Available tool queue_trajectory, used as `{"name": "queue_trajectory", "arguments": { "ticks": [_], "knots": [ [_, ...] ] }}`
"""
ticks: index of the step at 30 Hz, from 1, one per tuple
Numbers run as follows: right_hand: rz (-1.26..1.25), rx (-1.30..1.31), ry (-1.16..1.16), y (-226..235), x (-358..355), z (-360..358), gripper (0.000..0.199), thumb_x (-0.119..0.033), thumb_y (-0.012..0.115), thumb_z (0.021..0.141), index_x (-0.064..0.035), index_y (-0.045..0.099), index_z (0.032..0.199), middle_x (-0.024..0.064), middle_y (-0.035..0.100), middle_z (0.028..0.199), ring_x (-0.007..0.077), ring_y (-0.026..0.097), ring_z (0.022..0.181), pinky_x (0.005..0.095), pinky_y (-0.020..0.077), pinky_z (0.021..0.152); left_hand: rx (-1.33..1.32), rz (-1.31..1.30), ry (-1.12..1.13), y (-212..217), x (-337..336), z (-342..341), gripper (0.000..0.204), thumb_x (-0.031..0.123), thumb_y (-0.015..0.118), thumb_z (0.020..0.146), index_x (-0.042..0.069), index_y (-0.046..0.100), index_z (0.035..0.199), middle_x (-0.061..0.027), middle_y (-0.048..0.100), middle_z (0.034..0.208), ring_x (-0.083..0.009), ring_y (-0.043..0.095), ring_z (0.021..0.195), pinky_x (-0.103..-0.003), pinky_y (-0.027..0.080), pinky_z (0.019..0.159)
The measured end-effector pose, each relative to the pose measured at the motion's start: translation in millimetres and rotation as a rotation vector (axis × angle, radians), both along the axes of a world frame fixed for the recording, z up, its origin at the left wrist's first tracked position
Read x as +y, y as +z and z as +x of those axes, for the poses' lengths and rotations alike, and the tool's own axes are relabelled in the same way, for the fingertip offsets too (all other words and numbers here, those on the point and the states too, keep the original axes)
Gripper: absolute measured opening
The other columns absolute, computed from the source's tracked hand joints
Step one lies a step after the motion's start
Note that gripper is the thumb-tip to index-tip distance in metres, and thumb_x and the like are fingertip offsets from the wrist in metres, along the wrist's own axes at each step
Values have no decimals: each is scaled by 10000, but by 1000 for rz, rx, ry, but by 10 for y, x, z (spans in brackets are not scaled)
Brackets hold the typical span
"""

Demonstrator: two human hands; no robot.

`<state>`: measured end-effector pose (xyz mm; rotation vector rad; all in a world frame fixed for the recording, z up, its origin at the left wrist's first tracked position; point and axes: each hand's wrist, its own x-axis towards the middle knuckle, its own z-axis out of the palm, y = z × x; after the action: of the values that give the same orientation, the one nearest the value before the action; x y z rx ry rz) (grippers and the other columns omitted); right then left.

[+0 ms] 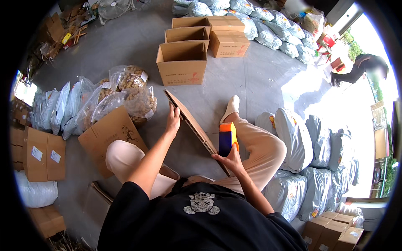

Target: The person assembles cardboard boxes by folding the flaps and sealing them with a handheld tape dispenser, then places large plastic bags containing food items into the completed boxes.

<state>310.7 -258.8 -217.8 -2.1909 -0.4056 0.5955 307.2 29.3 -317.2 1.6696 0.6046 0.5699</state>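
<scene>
A folded-flat cardboard box (190,121) stands tilted between my knees, its layered edge toward me. My left hand (173,120) is closed on its upper left part. In my right hand (230,159) is an orange and dark blue tape dispenser (226,138), held upright. The same hand's thumb and fingers also reach the lower right edge of the box. Another flat cardboard sheet (111,134) with a printed tree drawing leans against my left knee.
Open cardboard boxes (182,71) stand in a row ahead, beside closed boxes (229,44). Clear bags of brown lumpy goods (140,100) lie left. Grey plastic sacks (293,138) are piled right, and more sacks (268,35) lie at the back. A bent-over person (362,71) is far right.
</scene>
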Motion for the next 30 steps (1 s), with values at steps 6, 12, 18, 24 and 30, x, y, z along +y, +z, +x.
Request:
{"name": "queue_trajectory", "arguments": {
  "ticks": [6, 12, 18, 24, 30],
  "knots": [
    [-49, -48, -25, -52, -52, 66, 805, -492, 792, 532, 62, 385, 949, 176, 506, 866, 268, 531, 818, 355, 441, 715, 65, -27, -72, -164, 50, -72, 561, 252, 364, 921, 12, 127, 1370, -161, 169, 1426, -277, 196, 1305, -322, 194, 1050],
    [-186, -248, -1, -136, -61, 132, 666, -406, 742, 613, 40, 364, 933, 245, 567, 779, 364, 583, 770, 406, 458, 684, 239, 27, 1, -293, 27, -259, 638, 204, 455, 870, -24, 114, 1358, -192, 170, 1415, -284, 210, 1298, -322, 204, 1044],
    [-158, -592, 141, -199, -35, 92, 443, -267, 673, 695, 12, 382, 879, 182, 558, 621, 343, 574, 596, 392, 457, 551, 323, -85, 97, 334, -177, -185, 731, 58, 506, 777, -24, 78, 1363, -196, 200, 1402, -269, 230, 1291, -314, 208, 1036],
    [-92, -443, -273, 156, 124, 259, 454, -259, 676, 697, 9, 381, 912, 228, 562, 708, 385, 574, 687, 432, 454, 619, 327, 465, -178, 582, 642, -455, 624, -12, 473, 711, 21, 286, 1306, -247, 449, 1208, -381, 434, 1117, -389, 360, 927],
    [126, -420, -434, -87, 66, 430, 449, -225, 678, 726, 36, 406, 969, 202, 576, 770, 340, 578, 707, 401, 446, 661, 775, 689, -437, 1210, 577, -776, 713, -33, 466, 637, 56, 292, 1322, -295, 524, 1037, -403, 495, 1010, -415, 397, 863]
  ]
}}
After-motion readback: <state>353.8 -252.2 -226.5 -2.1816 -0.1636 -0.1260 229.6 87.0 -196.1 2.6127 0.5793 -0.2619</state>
